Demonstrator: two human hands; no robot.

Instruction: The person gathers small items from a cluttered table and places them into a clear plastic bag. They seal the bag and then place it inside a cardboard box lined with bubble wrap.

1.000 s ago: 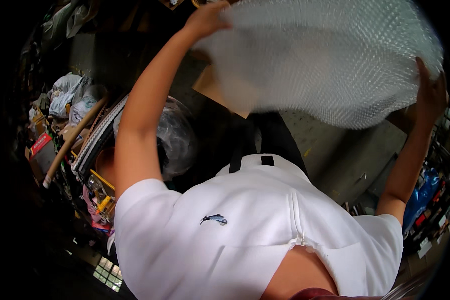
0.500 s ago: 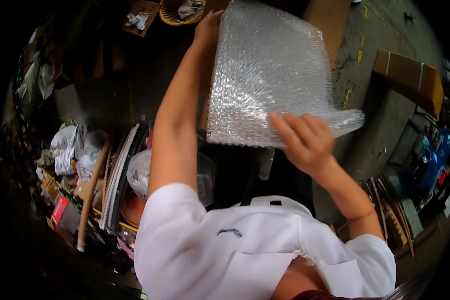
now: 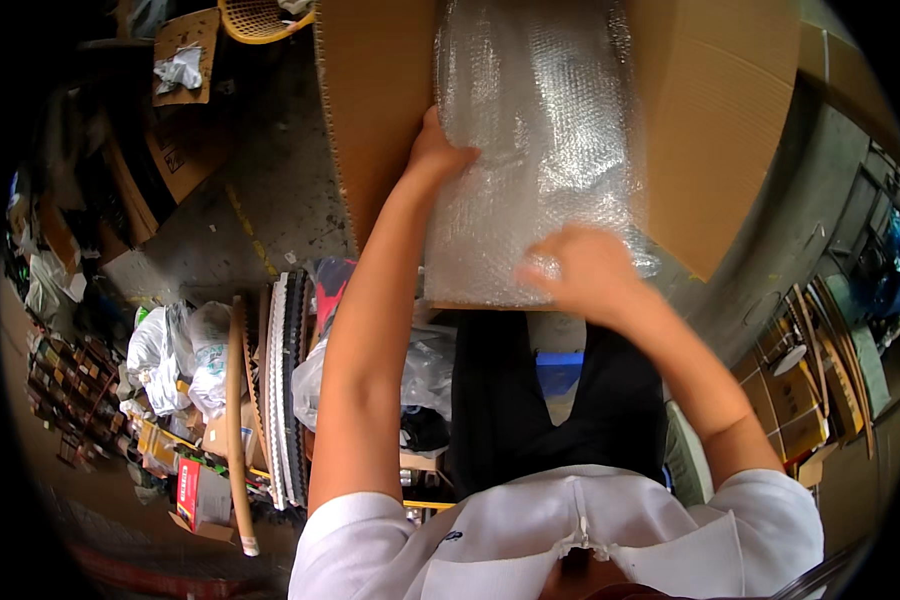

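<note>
A sheet of clear bubble wrap (image 3: 510,190) lies over a cardboard box, between its raised left flap (image 3: 378,100) and right flap (image 3: 715,130). My left hand (image 3: 442,155) grips the wrap's left edge, thumb on top, the other fingers partly hidden beside the left flap. Over the near right part of the wrap is my right hand (image 3: 590,268). Motion smears its fingers, so I cannot tell whether they hold or touch the wrap.
A long cardboard tube (image 3: 238,420) and edge strips (image 3: 288,390) stand at the left, near plastic bags (image 3: 160,350). A yellow basket (image 3: 265,20) is at the far left. Flat boards (image 3: 835,345) lean at the right. Something blue (image 3: 560,372) shows between my legs.
The bubble wrap was held up as a bulky piece; now it lies flatter between the box flaps, which have come into view. My left hand is lower. The view has shifted.
</note>
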